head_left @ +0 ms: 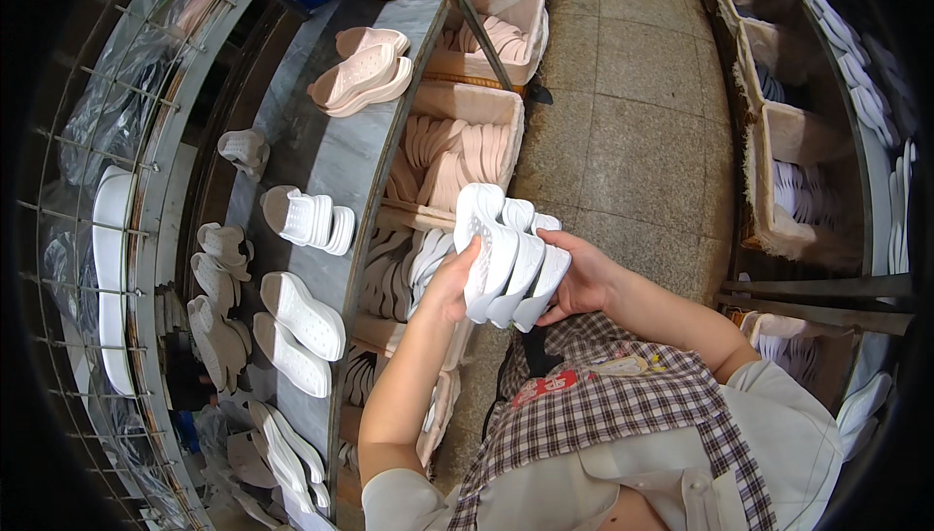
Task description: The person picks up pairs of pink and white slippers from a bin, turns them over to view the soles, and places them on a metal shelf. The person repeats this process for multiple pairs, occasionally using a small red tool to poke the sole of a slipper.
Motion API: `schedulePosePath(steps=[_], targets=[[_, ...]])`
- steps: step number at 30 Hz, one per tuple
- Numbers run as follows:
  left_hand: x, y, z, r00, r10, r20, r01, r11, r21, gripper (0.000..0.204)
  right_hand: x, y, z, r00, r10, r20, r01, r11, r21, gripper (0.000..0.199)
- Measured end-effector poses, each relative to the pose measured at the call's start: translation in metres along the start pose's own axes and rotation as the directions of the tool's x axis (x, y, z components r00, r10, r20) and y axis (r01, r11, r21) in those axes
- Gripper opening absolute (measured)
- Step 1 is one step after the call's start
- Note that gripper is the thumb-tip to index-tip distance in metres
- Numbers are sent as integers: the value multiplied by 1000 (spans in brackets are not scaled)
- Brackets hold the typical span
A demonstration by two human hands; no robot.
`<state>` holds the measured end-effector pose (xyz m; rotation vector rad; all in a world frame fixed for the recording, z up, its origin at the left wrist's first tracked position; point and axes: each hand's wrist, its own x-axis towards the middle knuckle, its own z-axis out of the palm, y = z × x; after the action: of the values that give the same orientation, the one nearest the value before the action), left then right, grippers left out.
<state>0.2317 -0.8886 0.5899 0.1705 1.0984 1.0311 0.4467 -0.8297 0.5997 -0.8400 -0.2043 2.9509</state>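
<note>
Between my two hands is a small stack of white shoe soles [498, 264], held up in front of my apron and tilted so their curved side edges show. My left hand [453, 280] grips the stack's left side, thumb on the face of the front sole. On the other side my right hand [581, 276] clasps the far edges, its thumb on top and fingers beneath. Just beyond the stack stands a cloth-lined basket [519, 113] of pale pink soles [452, 157]. Left of my left hand, white soles [428, 259] fill another basket.
A grey bench [336, 176] runs along my left, bearing pink soles [365, 74] and several white pairs [304, 317]. Beyond it is a wire rack [146, 191]. The tiled aisle [623, 93] stretches ahead. More lined baskets [798, 137] and a shelf of soles stand at right.
</note>
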Motion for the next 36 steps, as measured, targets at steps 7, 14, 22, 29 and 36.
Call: schedulePosePath(steps=[7, 14, 22, 29, 36], targets=[[-1, -3, 10, 999, -8, -32, 8, 1000, 14, 43, -8, -3, 5, 1000, -7, 6, 7, 999, -36, 72], [-14, 1, 26, 965, 256, 58, -260, 963, 64, 49, -19, -2, 30, 897, -436, -74, 393, 864, -316, 69], [-13, 0, 32, 883, 397, 250, -366, 916, -164, 48, -36, -3, 31, 747, -660, 84, 583, 589, -559, 67], [-3, -10, 28, 822, 454, 343, -400, 890, -220, 45, -48, 5, 29, 660, -739, 135, 669, 496, -554, 60], [-5, -9, 41, 787, 444, 428, -342, 892, -296, 48, -51, 5, 18, 636, -752, 174, 640, 387, -664, 58]])
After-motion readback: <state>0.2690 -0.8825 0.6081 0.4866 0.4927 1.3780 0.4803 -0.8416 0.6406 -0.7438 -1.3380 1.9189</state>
